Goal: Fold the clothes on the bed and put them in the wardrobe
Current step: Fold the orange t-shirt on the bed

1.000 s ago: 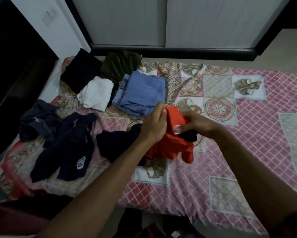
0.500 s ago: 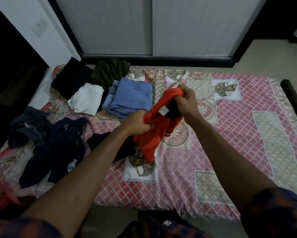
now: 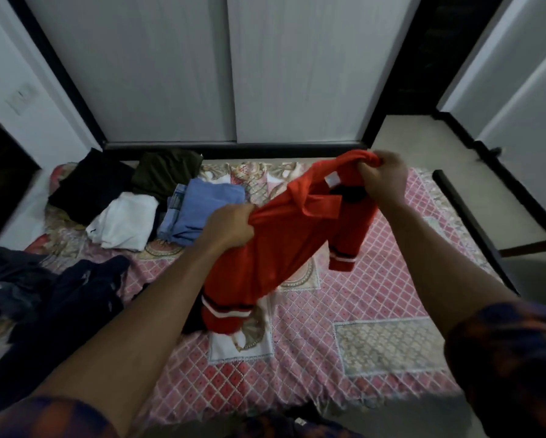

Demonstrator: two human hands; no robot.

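A red shirt point(image 3: 284, 235) with striped sleeve cuffs hangs stretched between my hands above the bed point(image 3: 376, 311). My left hand point(image 3: 230, 224) grips its left shoulder, my right hand point(image 3: 383, 178) grips the other shoulder, higher and farther back. Its collar faces me and its lower part droops onto the patterned bedspread. Folded clothes lie at the back left: a blue pile point(image 3: 206, 213), a white one point(image 3: 124, 221), a black one point(image 3: 90, 184) and a dark green one point(image 3: 165, 170). Beyond the bed stands the wardrobe point(image 3: 230, 67) with its white sliding doors closed.
Unfolded dark navy garments point(image 3: 60, 298) lie heaped on the bed's left side, and another dark piece point(image 3: 195, 311) sits under the red shirt. A dark bed frame rail point(image 3: 474, 229) runs along the right edge, with pale floor past it.
My hands have drawn apart and lifted, spreading the bunched red shirt open; the right hand went up and right. The view has tilted up toward the wardrobe.
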